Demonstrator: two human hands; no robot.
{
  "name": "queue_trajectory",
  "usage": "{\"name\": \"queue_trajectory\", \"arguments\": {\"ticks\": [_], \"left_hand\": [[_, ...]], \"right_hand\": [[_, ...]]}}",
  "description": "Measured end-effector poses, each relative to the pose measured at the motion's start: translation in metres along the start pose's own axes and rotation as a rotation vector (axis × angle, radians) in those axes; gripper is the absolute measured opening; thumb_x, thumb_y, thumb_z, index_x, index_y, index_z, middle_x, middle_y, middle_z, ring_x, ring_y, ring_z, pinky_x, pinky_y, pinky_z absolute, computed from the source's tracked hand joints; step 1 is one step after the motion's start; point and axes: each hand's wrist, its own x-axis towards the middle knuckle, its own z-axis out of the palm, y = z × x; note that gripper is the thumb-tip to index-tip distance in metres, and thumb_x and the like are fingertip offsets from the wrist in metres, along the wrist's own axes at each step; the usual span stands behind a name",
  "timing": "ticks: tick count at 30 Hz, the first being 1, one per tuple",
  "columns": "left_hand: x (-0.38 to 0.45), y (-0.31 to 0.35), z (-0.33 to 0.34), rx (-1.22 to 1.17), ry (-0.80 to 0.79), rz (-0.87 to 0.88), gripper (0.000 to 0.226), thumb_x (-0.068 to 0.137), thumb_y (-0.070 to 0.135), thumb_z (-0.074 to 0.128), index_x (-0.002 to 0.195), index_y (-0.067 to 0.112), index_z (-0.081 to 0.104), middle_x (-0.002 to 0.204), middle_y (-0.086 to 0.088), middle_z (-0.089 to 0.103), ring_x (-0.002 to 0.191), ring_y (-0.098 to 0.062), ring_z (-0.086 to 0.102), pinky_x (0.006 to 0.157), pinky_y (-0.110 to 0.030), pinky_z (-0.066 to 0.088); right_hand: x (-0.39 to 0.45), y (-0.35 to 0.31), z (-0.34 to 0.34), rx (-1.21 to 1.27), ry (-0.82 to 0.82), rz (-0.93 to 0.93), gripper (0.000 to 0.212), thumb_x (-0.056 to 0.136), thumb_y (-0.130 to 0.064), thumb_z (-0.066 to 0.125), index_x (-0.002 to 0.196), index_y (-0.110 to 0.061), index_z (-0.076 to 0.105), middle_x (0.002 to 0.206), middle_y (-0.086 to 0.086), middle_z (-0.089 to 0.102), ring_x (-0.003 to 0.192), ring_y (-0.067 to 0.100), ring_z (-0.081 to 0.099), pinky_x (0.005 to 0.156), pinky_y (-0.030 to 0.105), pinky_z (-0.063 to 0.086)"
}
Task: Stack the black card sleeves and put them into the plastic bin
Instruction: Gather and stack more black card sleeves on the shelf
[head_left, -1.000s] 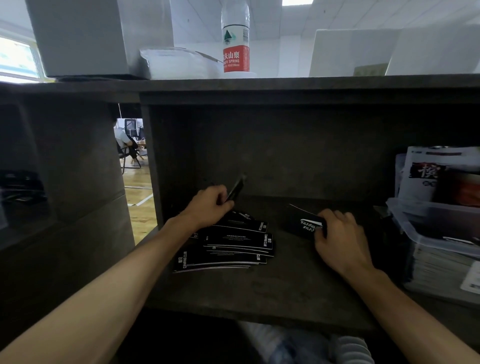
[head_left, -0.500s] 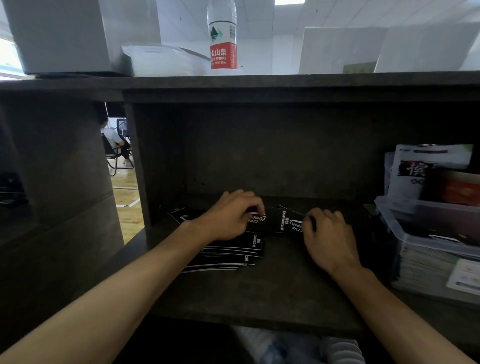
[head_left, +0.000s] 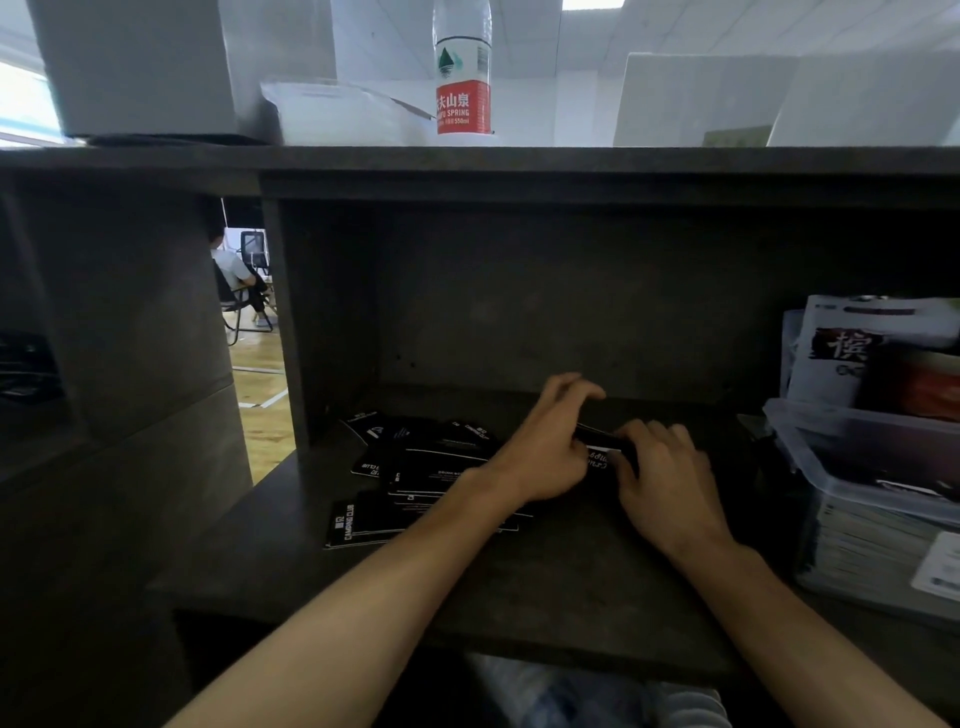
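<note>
Black card sleeves (head_left: 415, 480) with white print lie in a loose, overlapping pile on the dark shelf, left of centre. My left hand (head_left: 545, 449) has reached right of that pile and holds one black sleeve (head_left: 597, 434) tilted against a small stack (head_left: 602, 460). My right hand (head_left: 670, 480) grips that small stack from the right, fingers curled over it. Most of the stack is hidden between the two hands. The clear plastic bin (head_left: 810, 441) stands at the right end of the shelf, apart from both hands.
Packets and printed cards fill the bin, with a white packet (head_left: 836, 358) standing up in it. The shelf has a back wall and a left wall (head_left: 291, 332). On the top board stand a water bottle (head_left: 462, 73) and white boxes. A person sits far off at the left.
My left hand carried a sleeve from the pile rightward to the stack at my right hand. My right hand stayed in place on the stack.
</note>
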Motion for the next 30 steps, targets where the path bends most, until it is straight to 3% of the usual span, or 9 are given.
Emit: {"name": "queue_trajectory", "arguments": {"ticks": [3, 5, 7, 10, 14, 19, 23, 30], "left_hand": [[-0.004, -0.012, -0.019, 0.108, 0.064, -0.076, 0.045, 0.088, 0.002, 0.056, 0.128, 0.023, 0.052, 0.136, -0.002, 0.048, 0.126, -0.014, 0.048, 0.104, -0.029, 0.045], [-0.008, -0.026, -0.037, 0.268, 0.081, -0.221, 0.037, 0.091, 0.010, 0.058, 0.126, 0.020, 0.056, 0.129, -0.006, 0.055, 0.118, -0.021, 0.056, 0.101, -0.039, 0.048], [-0.013, -0.042, -0.054, 0.373, 0.016, -0.379, 0.032, 0.092, 0.020, 0.060, 0.124, 0.020, 0.059, 0.127, -0.007, 0.059, 0.115, -0.023, 0.058, 0.100, -0.041, 0.048], [-0.021, -0.058, -0.069, 0.476, -0.189, -0.484, 0.040, 0.091, 0.038, 0.063, 0.128, 0.022, 0.060, 0.133, -0.006, 0.058, 0.120, -0.025, 0.055, 0.102, -0.041, 0.046], [-0.023, -0.067, -0.071, 0.482, -0.214, -0.464, 0.049, 0.089, 0.050, 0.063, 0.132, 0.027, 0.057, 0.139, -0.003, 0.053, 0.129, -0.024, 0.047, 0.107, -0.046, 0.039], [-0.022, -0.074, -0.073, 0.500, -0.183, -0.445, 0.056, 0.082, 0.058, 0.068, 0.128, 0.027, 0.060, 0.134, -0.004, 0.056, 0.127, -0.025, 0.047, 0.107, -0.047, 0.038], [-0.021, -0.075, -0.075, 0.383, -0.166, -0.504, 0.058, 0.077, 0.056, 0.075, 0.121, 0.021, 0.063, 0.131, -0.003, 0.059, 0.123, -0.022, 0.052, 0.106, -0.043, 0.042], [-0.014, -0.071, -0.078, 0.399, -0.165, -0.512, 0.062, 0.072, 0.052, 0.080, 0.122, 0.023, 0.056, 0.125, 0.000, 0.057, 0.118, -0.022, 0.053, 0.106, -0.048, 0.039]], "right_hand": [[-0.001, -0.004, -0.001, -0.028, -0.024, 0.010, 0.026, 0.096, -0.031, 0.054, 0.122, -0.030, 0.052, 0.118, -0.005, 0.056, 0.110, 0.015, 0.044, 0.094, 0.042, 0.044], [0.000, -0.006, -0.001, -0.050, -0.057, 0.023, 0.031, 0.094, -0.027, 0.057, 0.124, -0.031, 0.050, 0.122, -0.005, 0.055, 0.115, 0.017, 0.042, 0.098, 0.046, 0.041], [0.000, -0.007, -0.001, -0.077, -0.092, 0.029, 0.042, 0.090, -0.024, 0.062, 0.129, -0.030, 0.047, 0.127, -0.004, 0.053, 0.120, 0.019, 0.041, 0.100, 0.049, 0.039], [0.002, -0.008, 0.000, -0.086, -0.122, 0.026, 0.047, 0.088, -0.022, 0.063, 0.131, -0.030, 0.044, 0.130, -0.002, 0.050, 0.122, 0.020, 0.041, 0.100, 0.050, 0.040], [0.002, -0.006, 0.003, -0.061, -0.112, 0.027, 0.038, 0.095, -0.029, 0.053, 0.131, -0.028, 0.043, 0.128, -0.001, 0.049, 0.118, 0.020, 0.042, 0.096, 0.048, 0.042], [0.002, -0.005, 0.005, -0.047, -0.083, 0.032, 0.029, 0.097, -0.036, 0.048, 0.125, -0.028, 0.045, 0.124, -0.001, 0.052, 0.116, 0.019, 0.043, 0.095, 0.046, 0.041], [0.003, -0.005, 0.004, -0.052, -0.086, 0.042, 0.030, 0.097, -0.036, 0.049, 0.126, -0.028, 0.045, 0.124, -0.001, 0.052, 0.117, 0.020, 0.043, 0.097, 0.046, 0.041], [0.002, -0.005, 0.004, -0.051, -0.082, 0.044, 0.031, 0.097, -0.036, 0.049, 0.127, -0.028, 0.045, 0.125, -0.002, 0.052, 0.117, 0.018, 0.043, 0.096, 0.045, 0.042]]}}
